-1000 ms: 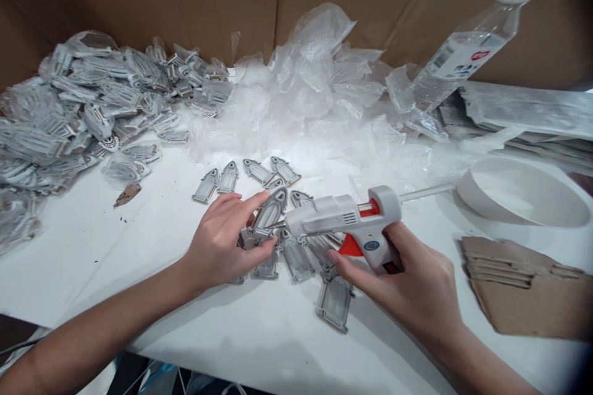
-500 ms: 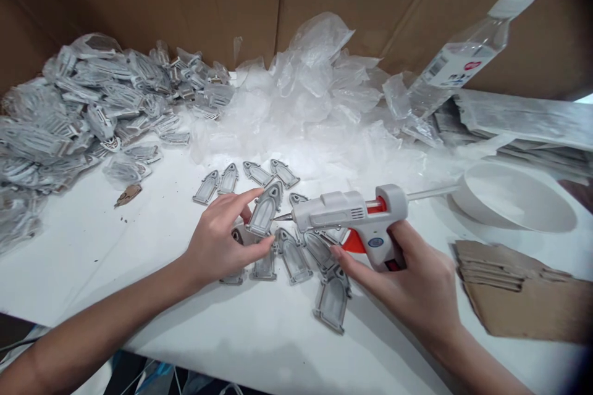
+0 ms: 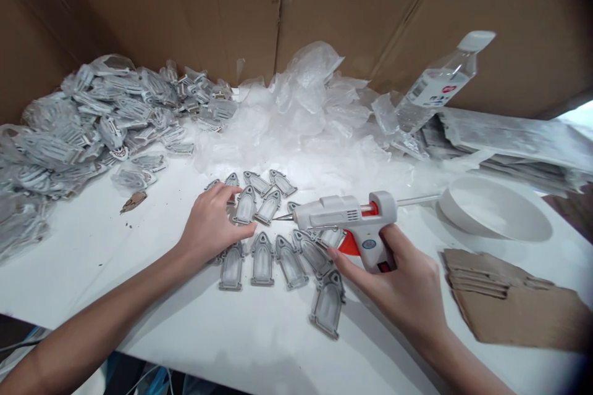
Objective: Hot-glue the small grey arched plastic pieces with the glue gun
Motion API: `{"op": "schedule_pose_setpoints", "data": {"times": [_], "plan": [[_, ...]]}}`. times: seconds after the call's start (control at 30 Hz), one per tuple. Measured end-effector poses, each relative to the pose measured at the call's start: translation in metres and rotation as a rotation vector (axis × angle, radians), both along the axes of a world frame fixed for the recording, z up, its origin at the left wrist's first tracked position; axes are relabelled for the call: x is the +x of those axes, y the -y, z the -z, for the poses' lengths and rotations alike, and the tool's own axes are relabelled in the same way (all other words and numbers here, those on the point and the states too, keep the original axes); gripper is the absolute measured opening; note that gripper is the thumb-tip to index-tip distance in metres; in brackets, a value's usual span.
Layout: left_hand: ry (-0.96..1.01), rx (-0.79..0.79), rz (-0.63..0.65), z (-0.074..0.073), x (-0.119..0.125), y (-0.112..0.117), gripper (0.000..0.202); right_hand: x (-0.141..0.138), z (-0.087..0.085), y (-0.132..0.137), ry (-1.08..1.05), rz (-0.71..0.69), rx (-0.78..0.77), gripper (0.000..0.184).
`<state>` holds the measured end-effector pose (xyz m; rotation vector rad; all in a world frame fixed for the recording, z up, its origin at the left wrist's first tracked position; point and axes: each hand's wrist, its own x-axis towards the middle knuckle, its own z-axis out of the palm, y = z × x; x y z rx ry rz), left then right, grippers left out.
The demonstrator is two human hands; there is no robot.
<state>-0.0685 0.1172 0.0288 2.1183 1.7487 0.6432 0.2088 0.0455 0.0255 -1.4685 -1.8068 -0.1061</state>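
Several grey arch-shaped pieces (image 3: 262,257) lie loose on the white table (image 3: 139,247). My left hand (image 3: 210,224) rests on the table among them, fingers stretched forward and loosely apart, fingertips touching the pieces at the back; one piece (image 3: 244,205) lies just right of the fingers. My right hand (image 3: 403,278) grips the handle of a white and orange glue gun (image 3: 345,217), index finger on the orange trigger. Its nozzle points left, close to another grey piece (image 3: 269,207). A glue stick juts from the gun's rear.
A heap of bagged grey pieces (image 3: 92,117) fills the back left, with crumpled clear plastic bags (image 3: 306,105) behind the work spot. A plastic bottle (image 3: 435,86), a white round dish (image 3: 495,213), flat packs (image 3: 514,136) and cardboard scraps (image 3: 509,299) sit right. Cardboard walls stand behind.
My left hand has laid down the grey piece it held up against the nozzle and now lies flat on the table. The glue gun has barely moved.
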Motion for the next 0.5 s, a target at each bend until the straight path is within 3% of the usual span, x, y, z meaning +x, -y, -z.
{"op": "schedule_pose_setpoints", "data": {"times": [0.27,0.4,0.5], "plan": [[-0.103,-0.071,0.002,0.013,-0.007,-0.009,0.061,0.002,0.003,-0.001,-0.008,0.014,-0.027,0.043],[-0.030,-0.158,0.015,0.006,-0.016,-0.020,0.066,0.002,0.002,-0.001,-0.005,0.012,-0.022,0.043],[0.025,-0.107,0.018,-0.001,-0.028,-0.036,0.063,0.002,0.001,-0.001,-0.009,0.011,-0.016,0.043]]}}
